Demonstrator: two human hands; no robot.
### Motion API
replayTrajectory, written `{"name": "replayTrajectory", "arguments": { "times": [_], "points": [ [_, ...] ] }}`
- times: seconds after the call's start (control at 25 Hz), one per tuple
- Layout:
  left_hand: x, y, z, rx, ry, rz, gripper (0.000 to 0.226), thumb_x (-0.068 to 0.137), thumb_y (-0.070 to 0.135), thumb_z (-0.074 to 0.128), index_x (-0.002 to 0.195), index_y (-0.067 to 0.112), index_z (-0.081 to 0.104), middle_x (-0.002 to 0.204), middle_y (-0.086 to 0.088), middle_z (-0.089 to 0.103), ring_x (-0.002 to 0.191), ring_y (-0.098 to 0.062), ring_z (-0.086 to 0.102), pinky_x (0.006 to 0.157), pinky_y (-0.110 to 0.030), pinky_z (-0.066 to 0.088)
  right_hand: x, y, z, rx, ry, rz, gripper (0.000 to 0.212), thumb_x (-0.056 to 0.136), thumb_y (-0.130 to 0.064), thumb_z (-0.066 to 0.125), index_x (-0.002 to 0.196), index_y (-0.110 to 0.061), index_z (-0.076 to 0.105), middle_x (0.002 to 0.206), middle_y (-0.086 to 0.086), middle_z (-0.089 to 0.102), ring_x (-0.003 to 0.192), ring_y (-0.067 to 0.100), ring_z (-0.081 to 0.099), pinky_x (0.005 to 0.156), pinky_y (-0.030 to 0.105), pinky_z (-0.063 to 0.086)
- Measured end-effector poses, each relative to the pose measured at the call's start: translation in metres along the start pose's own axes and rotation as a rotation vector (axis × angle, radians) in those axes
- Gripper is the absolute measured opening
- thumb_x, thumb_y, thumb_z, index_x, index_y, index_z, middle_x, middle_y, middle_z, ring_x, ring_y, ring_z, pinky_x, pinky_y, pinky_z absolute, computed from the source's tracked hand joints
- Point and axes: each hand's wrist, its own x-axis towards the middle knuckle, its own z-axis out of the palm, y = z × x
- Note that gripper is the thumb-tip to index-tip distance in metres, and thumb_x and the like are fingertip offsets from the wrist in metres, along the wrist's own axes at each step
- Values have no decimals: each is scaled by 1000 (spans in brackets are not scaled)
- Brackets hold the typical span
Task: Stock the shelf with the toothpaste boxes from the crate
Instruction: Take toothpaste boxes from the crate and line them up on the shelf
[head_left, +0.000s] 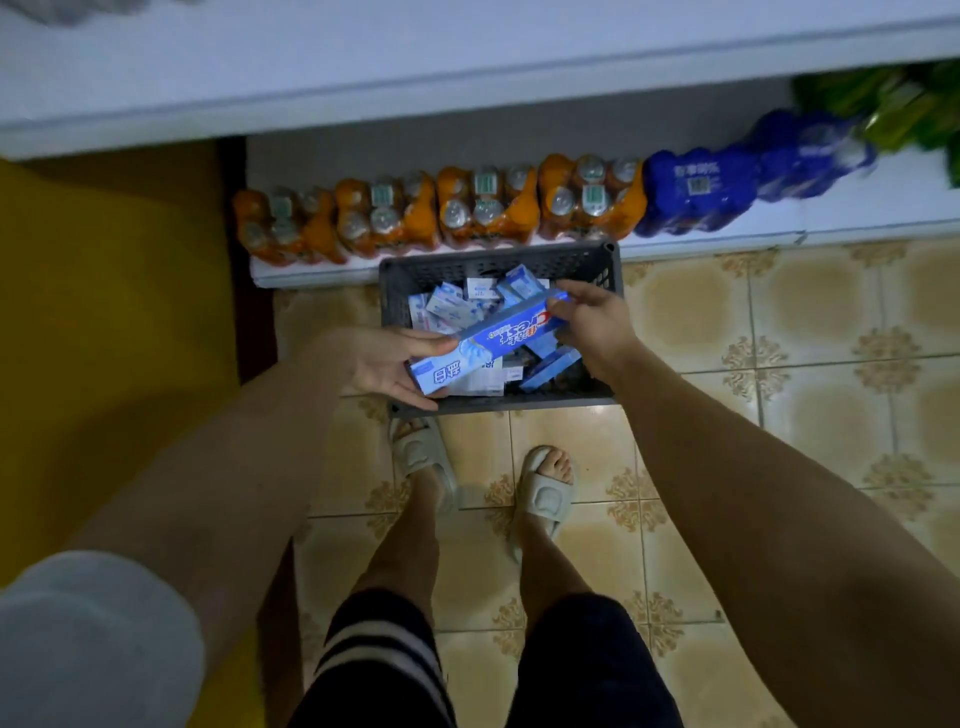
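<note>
Held over the crate (498, 265) by its ends, left hand (384, 366) cupping one, right hand (592, 317) seemingly pinching the other, the toothpaste box (488, 340) could slip back among the loose boxes if either grip loosens.

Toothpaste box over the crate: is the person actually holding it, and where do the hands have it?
Yes. The toothpaste box is held by both ends: the left hand grips its near end, the right hand pinches its far end.
</note>
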Motion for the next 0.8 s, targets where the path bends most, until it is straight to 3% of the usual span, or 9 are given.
{"name": "replayTrajectory", "arguments": {
  "times": [0.08,0.2,0.32,0.4,0.52,0.64,0.72,0.8],
  "points": [
    [-53,7,13,51,-142,20,79,55,33,90,128,23,59,119,-9,68,103,-31,68,77,-49,58,-46,-47,2,51,-87,-31,35,94,-3,61,128,-1,58,106,17,66,85,24,66,65,29,56],
    [-120,16,39,160,-262,76,78,64,23,87,133,27,52,121,-7,69,108,-34,65,87,-53,54,-108,-112,7,32,-178,-146,26,93,-1,61,119,-2,62,109,17,65,92,26,66,74,34,59],
    [-172,20,63,242,-280,136,79,72,19,84,140,26,44,132,-13,61,115,-36,62,93,-49,53,-170,-162,15,-109,-206,-284,22,91,-2,64,113,-1,66,86,9,68,72,17,66,57,26,55],
    [-198,25,76,223,-253,181,65,78,17,78,136,20,48,135,-16,58,112,-34,64,90,-47,55,-202,-183,17,-217,-234,-354,20,90,-7,68,109,-3,68,84,8,69,70,15,65,53,20,50],
    [-234,29,94,235,-217,260,47,84,14,69,128,18,53,132,-16,60,112,-34,64,88,-46,57,-239,-203,20,-327,-277,-408,30,90,-13,69,117,-1,64,101,13,69,88,18,66,68,22,55],
    [-270,31,107,152,-169,383,33,90,2,60,122,10,55,119,-15,67,106,-28,67,81,-40,59,-273,-222,21,-239,-345,-432,44,90,-20,69,131,-11,54,115,12,63,99,22,66,85,37,58],
    [-293,34,111,11,-114,504,25,91,-5,55,115,3,59,110,-15,70,100,-26,70,81,-39,60,-297,-235,18,-266,-378,-392,54,91,-36,67,137,-19,46,123,9,58,107,25,64,92,44,55],
    [-314,42,112,-156,-76,649,23,91,-8,54,111,0,59,109,-17,69,99,-27,69,82,-38,59,-315,-247,11,-388,-398,-312,57,92,-53,57,139,-25,44,129,7,55,110,25,63,89,44,55]
  ]
}}
